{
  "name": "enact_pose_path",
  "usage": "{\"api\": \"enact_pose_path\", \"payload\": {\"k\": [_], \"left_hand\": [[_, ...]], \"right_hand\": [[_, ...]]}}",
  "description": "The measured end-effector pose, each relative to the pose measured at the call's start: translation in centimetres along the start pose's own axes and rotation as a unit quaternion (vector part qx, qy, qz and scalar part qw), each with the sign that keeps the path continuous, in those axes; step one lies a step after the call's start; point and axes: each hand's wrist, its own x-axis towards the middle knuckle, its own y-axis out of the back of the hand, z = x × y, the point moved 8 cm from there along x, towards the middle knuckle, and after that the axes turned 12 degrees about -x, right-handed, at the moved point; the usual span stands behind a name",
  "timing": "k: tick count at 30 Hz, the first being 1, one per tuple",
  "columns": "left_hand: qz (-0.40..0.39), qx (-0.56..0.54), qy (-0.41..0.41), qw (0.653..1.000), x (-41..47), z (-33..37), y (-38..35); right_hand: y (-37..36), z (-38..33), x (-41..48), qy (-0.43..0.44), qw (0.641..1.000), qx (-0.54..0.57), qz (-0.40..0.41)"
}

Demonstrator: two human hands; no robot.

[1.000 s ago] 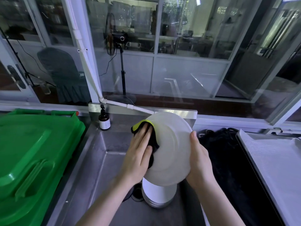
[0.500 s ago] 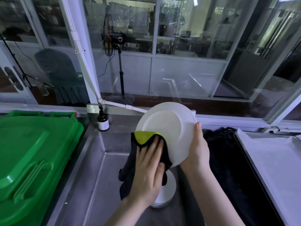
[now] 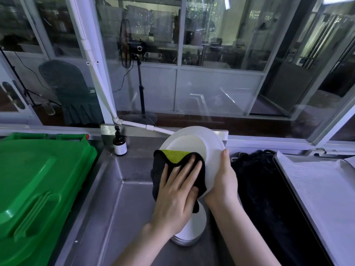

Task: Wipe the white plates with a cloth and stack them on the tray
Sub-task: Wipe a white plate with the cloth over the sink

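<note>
A round white plate [image 3: 194,143] is held steeply tilted, its face turned up and left, and is gripped at its 4 o'clock rim by the right hand [image 3: 223,181]. A black cloth [image 3: 178,160] with a yellow-green patch is pressed against its lower face by the left hand [image 3: 176,196]. A stack of white plates [image 3: 194,231] is seen at 6 o'clock below it, and a pale rimmed tray [image 3: 317,189] at 3 o'clock.

A plate stack [image 3: 190,230] sits in the sink [image 3: 115,198] under the left hand [image 3: 176,192], bin [image 3: 38,179] left, bottle [image 3: 119,144] beyond. A tray [image 3: 317,189] lies right of the right hand [image 3: 223,181] gripping a plate [image 3: 192,143].
</note>
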Motion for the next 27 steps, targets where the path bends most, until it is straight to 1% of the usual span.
{"api": "enact_pose_path", "payload": {"k": [4,7,9,11,12,13,15,17,19,21,24,25,27], "left_hand": [[-0.061,0.019,0.013,0.998,2.5,0.6,-0.1],[-0.084,-0.027,0.055,0.995,4.5,-0.7,0.3],[-0.06,-0.08,0.114,0.988,5.4,-2.3,0.7],[-0.022,-0.103,0.159,0.982,5.2,-3.4,1.3],[-0.016,-0.105,0.159,0.982,4.7,-3.2,1.4],[-0.021,-0.106,0.14,0.984,4.1,-2.5,1.2],[-0.051,-0.082,0.073,0.993,2.8,-0.4,0.6],[-0.08,-0.031,0.016,0.996,1.7,0.9,-0.2],[-0.094,-0.021,0.01,0.995,1.8,1.0,-0.5],[-0.09,-0.054,0.045,0.993,2.9,0.2,0.0],[-0.042,-0.112,0.154,0.981,4.7,-2.7,1.2],[-0.027,-0.111,0.171,0.979,5.0,-3.3,1.5],[-0.022,-0.082,0.153,0.985,4.7,-3.3,1.7]], "right_hand": [[-0.5,1.4,-1.1,-0.003,0.999,-0.017,-0.032],[-0.8,1.5,-1.8,0.007,0.998,-0.04,-0.044],[-1.0,1.2,-2.1,0.034,0.996,-0.073,-0.048],[-1.1,0.6,-2.3,0.053,0.993,-0.089,-0.053],[-1.0,0.3,-2.3,0.059,0.993,-0.088,-0.052],[-0.8,0.0,-2.3,0.064,0.993,-0.087,-0.047],[-0.4,-0.3,-2.2,0.073,0.993,-0.083,-0.043],[-0.5,-0.1,-2.2,0.068,0.993,-0.082,-0.053],[-0.6,0.1,-2.4,0.06,0.994,-0.076,-0.06],[-0.5,0.5,-2.5,0.064,0.992,-0.084,-0.063],[-0.9,0.9,-3.1,0.064,0.989,-0.113,-0.075],[-0.8,1.0,-3.1,0.059,0.989,-0.113,-0.075],[-0.6,0.5,-3.0,0.054,0.99,-0.114,-0.068]]}}
